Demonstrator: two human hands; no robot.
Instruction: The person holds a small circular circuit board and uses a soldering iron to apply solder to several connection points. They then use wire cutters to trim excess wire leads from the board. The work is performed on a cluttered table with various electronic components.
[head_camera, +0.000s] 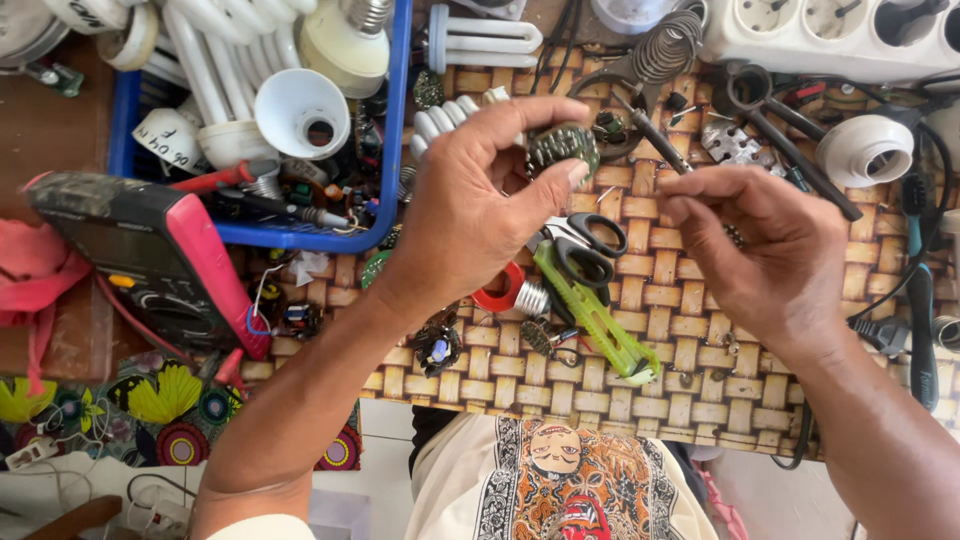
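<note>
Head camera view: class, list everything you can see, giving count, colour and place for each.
circuit board: one, green, round, pinched in left hand
tool: one, thin, dark, in right hand
scissors: one, black, mat centre
utility knife: one, green, below scissors
multimeter: one, red and dark, left
bin: one, blue, holding white lamp parts
power strip: one, white, top right
woven mat: one, tan
left hand: fingers closed on board
right hand: fingers closed on tool

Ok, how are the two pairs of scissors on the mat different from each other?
The black-handled scissors lie mid-mat beside the left hand, small, with short blades partly hidden. The long dark scissors lie near the power strip, above the right hand, with much longer, thinner shanks. Both rest flat on the woven mat, untouched by either hand.
</note>
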